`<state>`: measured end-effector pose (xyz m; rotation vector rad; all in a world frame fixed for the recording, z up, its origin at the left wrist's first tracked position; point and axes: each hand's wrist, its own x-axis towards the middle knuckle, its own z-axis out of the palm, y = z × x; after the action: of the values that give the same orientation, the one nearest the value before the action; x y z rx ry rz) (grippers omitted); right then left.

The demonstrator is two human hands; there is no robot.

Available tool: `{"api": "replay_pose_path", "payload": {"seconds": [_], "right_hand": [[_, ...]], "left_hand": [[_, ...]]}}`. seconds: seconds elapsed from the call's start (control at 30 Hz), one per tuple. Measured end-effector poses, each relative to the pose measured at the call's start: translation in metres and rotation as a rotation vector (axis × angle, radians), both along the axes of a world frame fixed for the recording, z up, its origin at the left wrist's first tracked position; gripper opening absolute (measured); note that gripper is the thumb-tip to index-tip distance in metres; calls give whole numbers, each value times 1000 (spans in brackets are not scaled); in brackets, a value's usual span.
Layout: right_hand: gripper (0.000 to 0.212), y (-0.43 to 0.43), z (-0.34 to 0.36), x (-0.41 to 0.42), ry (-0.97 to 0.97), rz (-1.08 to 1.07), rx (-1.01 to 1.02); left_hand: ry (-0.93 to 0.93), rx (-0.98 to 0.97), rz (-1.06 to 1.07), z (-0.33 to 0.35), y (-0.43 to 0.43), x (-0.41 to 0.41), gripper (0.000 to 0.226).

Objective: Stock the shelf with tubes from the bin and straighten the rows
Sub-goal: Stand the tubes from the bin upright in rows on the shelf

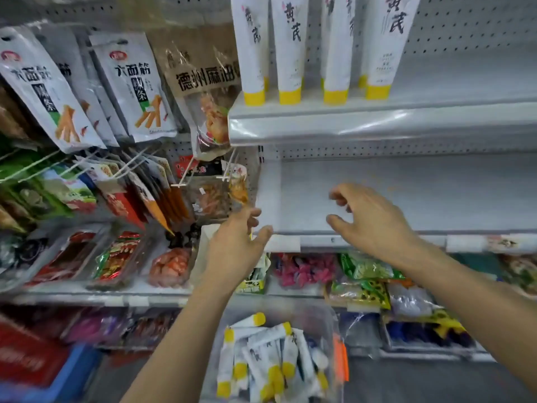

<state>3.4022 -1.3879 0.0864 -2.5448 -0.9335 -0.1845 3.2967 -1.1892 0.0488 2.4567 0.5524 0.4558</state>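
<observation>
A bare store shelf: our left hand and right hand hover over it, loose and empty. Tubes lie in the bin below; the row standing above could, we judge, topple if bumped.

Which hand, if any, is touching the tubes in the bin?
Apart, both. Head view shows left hand and right hand up by the shelf, tubes lying well below.

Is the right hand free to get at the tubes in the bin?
Probably yes: the right hand is empty, and the tubes lie uncovered in the bin below it, with nothing between.
</observation>
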Motion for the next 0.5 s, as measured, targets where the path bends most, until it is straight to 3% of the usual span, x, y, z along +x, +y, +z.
{"api": "replay_pose_path", "payload": {"seconds": [0.17,0.3,0.5], "right_hand": [[23,27,-108,-27,277,116,-236],[25,48,-194,-44,513,147,-434],[28,77,-318,-64,804,147,-616]], "left_hand": [[252,-252,68,-102,38,-42,35],[467,-519,147,-191,53,-71,36],[796,-536,284,-320,58,-95,53]]}}
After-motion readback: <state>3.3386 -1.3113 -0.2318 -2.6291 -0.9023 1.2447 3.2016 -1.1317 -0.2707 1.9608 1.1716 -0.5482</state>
